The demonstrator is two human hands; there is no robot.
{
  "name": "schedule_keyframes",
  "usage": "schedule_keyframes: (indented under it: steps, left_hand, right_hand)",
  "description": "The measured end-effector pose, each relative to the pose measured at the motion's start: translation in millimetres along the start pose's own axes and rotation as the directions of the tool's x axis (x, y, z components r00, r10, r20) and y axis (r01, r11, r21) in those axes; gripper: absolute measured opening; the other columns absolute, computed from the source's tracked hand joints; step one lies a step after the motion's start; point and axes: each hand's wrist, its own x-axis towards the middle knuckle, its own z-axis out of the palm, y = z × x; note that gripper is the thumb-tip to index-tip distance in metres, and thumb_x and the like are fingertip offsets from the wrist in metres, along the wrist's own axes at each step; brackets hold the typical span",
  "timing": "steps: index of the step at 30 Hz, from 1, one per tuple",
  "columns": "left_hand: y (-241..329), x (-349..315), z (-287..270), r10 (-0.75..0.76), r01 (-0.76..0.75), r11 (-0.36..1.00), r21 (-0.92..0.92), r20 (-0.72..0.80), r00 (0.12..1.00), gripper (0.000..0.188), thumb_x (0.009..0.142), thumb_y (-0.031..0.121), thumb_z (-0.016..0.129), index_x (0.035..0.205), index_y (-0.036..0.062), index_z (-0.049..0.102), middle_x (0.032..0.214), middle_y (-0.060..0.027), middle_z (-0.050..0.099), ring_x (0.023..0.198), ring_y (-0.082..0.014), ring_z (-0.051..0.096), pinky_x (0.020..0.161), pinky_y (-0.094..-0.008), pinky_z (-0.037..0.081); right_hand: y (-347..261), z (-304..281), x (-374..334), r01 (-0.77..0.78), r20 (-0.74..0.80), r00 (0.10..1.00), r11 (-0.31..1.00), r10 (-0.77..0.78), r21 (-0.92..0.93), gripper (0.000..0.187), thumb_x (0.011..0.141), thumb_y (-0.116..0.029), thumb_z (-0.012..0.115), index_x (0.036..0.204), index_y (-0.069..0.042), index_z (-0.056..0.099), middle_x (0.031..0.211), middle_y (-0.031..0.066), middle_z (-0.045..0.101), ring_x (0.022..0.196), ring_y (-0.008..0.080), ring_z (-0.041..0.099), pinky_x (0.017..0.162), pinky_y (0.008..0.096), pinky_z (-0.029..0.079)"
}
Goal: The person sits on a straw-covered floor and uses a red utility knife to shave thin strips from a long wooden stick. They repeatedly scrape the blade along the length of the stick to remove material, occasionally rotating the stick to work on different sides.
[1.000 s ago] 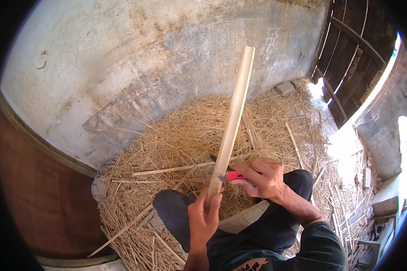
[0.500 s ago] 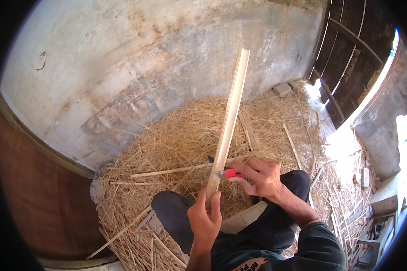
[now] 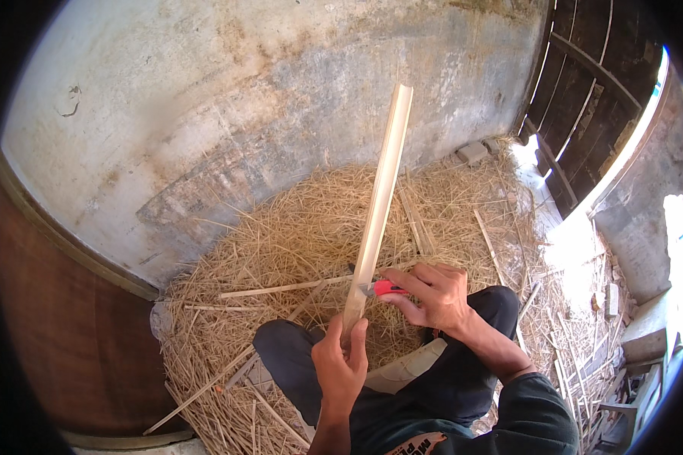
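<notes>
The left hand [image 3: 340, 362] grips the lower end of a long, pale, grooved bamboo-like strip [image 3: 383, 189], rising before the legs [image 3: 284, 356]. Rightward, the red-handled metal-bladed knife [image 3: 389, 287], clasped in the right hand [image 3: 438, 297], meets it; shaving seems underway, calling for steady bracing.

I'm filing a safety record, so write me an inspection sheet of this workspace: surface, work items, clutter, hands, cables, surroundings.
Surface: loose straw-like litter spread thickly over the ground.
Work items: pale grooved strip, held raised; red-handled knife, blade at the strip's lower part.
Clutter: thin sticks scattered on the litter.
Hands: left hand grips the strip's lower end; right hand grips the knife.
Cables: nothing seen.
Surroundings: stained wall ahead; brown panel at left; dark boards with bright gaps at upper right.
</notes>
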Motion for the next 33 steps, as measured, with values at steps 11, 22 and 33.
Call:
schedule_keyframes:
  steps: [11, 22, 33]
  left_hand:
    - [-3, 11, -20, -0.322, 0.595, 0.623, -0.508, 0.527, 0.787, 0.026, 0.108, 0.027, 0.063, 0.111, 0.0016, 0.069, 0.069, 0.0059, 0.048, 0.055, -0.0012, 0.035, 0.049, -0.0227, 0.026]
    - [1, 6, -7, -0.184, 0.22, 0.954, -0.202, 0.18, 0.966, 0.026, 0.106, 0.023, 0.067, 0.106, -0.0029, 0.068, 0.068, -0.0014, 0.059, 0.054, -0.0033, 0.049, 0.047, -0.0261, 0.036]
    - [-10, 3, 7, 0.071, -0.069, 0.997, 0.04, -0.05, 0.996, 0.022, 0.105, 0.018, 0.067, 0.112, -0.0023, 0.07, 0.065, 0.0041, 0.053, 0.054, -0.0034, 0.044, 0.048, -0.0242, 0.033]
  right_hand:
    - [-4, -9, 4, 0.035, -0.046, 0.998, 0.999, -0.036, -0.018, 0.034, 0.08, -0.037, 0.088, 0.108, -0.019, 0.082, 0.063, -0.0043, 0.053, 0.049, 0.0141, 0.054, 0.046, 0.0299, 0.044]
    - [3, -8, 2, -0.022, -0.034, 0.999, 1.0, 0.021, -0.021, 0.038, 0.079, -0.037, 0.088, 0.112, -0.02, 0.081, 0.064, -0.0027, 0.053, 0.049, 0.0154, 0.055, 0.047, 0.0311, 0.045]
    - [5, -1, 1, -0.032, -0.019, 0.999, 0.999, 0.032, -0.03, 0.037, 0.08, -0.038, 0.088, 0.112, -0.021, 0.081, 0.064, -0.003, 0.053, 0.049, 0.0143, 0.054, 0.046, 0.0305, 0.044]
